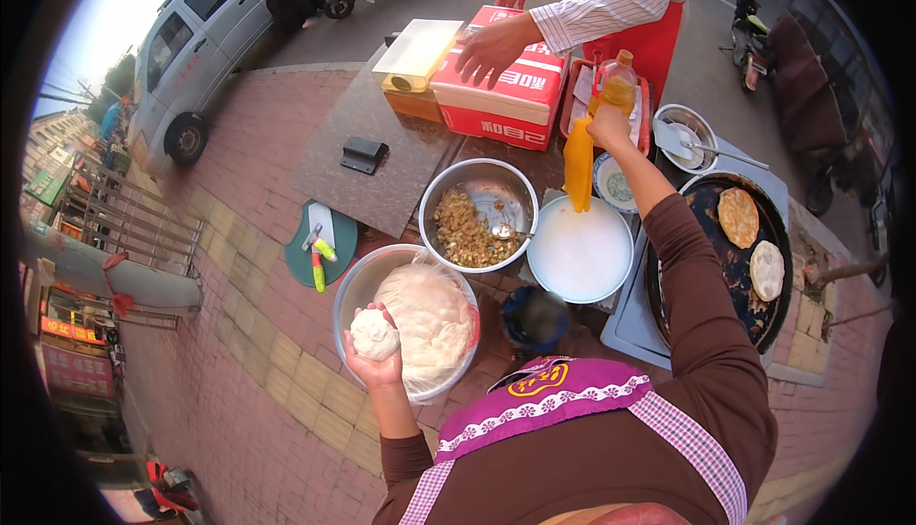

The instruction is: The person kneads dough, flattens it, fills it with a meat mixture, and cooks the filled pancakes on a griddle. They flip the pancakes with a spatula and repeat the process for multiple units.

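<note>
On my left hand (376, 364), palm up, rests a round piece of dough (374, 335), above a large basin (351, 281) of pale dough (426, 310) partly covered with plastic film. My right hand (610, 126) reaches to the far side, beside a yellow cloth or bag (577, 167) and at the base of an oil bottle (617, 85); its fingers are partly hidden, so its grip is unclear. Between my arms are a steel bowl (465, 218) of chopped filling with a spoon and a round white-topped container (580, 249). Two flatbreads (738, 217) lie on a black griddle (705, 267) at right.
Across the table (372, 167), a person in a red apron (630, 45) holds both hands over a red and white box (501, 88). A green board (300, 253) with green-handled tools is at left. A blue bucket (533, 317) stands near me. A parked van (193, 45) is beyond.
</note>
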Tool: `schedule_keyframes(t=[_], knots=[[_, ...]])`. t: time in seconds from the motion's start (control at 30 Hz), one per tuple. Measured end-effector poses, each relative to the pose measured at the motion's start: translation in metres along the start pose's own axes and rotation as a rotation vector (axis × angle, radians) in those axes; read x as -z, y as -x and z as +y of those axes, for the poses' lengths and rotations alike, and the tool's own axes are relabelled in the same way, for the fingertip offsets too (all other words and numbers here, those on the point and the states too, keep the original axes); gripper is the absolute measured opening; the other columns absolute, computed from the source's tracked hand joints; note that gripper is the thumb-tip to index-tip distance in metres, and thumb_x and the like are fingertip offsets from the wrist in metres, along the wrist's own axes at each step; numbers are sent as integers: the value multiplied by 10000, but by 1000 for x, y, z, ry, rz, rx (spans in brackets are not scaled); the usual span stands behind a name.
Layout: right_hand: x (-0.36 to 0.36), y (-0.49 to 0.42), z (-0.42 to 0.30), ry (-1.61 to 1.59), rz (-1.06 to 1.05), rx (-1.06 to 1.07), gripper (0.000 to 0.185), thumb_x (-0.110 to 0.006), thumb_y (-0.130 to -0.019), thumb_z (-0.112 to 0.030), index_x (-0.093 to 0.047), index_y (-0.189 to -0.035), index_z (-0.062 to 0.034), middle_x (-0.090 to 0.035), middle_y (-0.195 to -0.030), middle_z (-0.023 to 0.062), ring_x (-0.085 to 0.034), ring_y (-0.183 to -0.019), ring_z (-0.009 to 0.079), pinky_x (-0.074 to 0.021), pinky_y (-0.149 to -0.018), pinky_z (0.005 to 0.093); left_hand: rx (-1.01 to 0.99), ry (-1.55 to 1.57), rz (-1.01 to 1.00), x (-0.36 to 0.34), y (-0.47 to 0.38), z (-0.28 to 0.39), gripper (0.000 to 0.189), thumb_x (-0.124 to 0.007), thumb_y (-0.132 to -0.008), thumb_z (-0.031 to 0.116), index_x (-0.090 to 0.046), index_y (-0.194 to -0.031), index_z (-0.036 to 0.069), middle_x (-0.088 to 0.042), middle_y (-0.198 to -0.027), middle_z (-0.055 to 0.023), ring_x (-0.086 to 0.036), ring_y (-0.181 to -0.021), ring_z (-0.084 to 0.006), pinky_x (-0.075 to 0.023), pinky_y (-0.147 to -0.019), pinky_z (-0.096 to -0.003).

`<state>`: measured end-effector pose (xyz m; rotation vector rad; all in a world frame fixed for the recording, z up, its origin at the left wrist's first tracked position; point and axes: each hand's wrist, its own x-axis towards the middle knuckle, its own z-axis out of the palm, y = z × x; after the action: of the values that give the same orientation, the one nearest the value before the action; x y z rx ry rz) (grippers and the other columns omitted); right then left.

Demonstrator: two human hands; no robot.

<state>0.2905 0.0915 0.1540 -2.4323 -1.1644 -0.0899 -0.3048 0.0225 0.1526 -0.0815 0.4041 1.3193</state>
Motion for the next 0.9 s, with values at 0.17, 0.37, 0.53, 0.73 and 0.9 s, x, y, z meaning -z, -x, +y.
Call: schedule_keyframes(t=[0.17, 0.37, 0.53, 0.73, 0.9], knots=[[-39, -66, -8, -112, -431, -167, 181, -639, -800, -114, -725, -872, 28, -726, -884, 227, -736, -811, 349, -583, -673, 434, -35, -28, 54, 9, -10, 4, 458, -525, -985, 313, -507, -1326, 8, -534, -1314, -238, -487, -1266, -430, -469, -1042, -544], [-77, -139, -10, 181, -588, -242, 170, -645, -863, -87, -733, -970, 12, -746, -965, 172, -743, -862, 289, -587, -680, 399, -56, -79, 80, 13, -27, 9, 465, -556, -979, 316, -514, -1323, 7, -567, -1299, -227, -492, -1273, -424, -455, -1059, -539], [-111, -166, -2, 112, -419, -309, 305, -598, -897, -189, -717, -1129, -31, -714, -1141, 176, -697, -1059, 325, -553, -883, 456, -66, -109, 119, 14, -40, 4, 469, -563, -978, 338, -525, -1320, 20, -567, -1293, -215, -496, -1264, -407, -470, -1041, -542], [-151, -200, 38, 14, 17, -230, 294, -614, -853, -189, -726, -1015, 29, -689, -1094, 272, -676, -1040, 403, -550, -877, 472, -62, -147, 131, 7, -45, -6, 461, -568, -973, 334, -530, -1320, 33, -554, -1286, -204, -504, -1238, -396, -490, -1016, -529], [-145, -180, 28, -73, 20, -252, 428, -617, -842, -175, -617, -1196, 65, -663, -1125, 312, -656, -1070, 425, -523, -924, 487, -14, -181, 105, -5, -47, -18, 463, -562, -973, 329, -531, -1333, 40, -555, -1301, -196, -491, -1260, -396, -488, -1022, -518]])
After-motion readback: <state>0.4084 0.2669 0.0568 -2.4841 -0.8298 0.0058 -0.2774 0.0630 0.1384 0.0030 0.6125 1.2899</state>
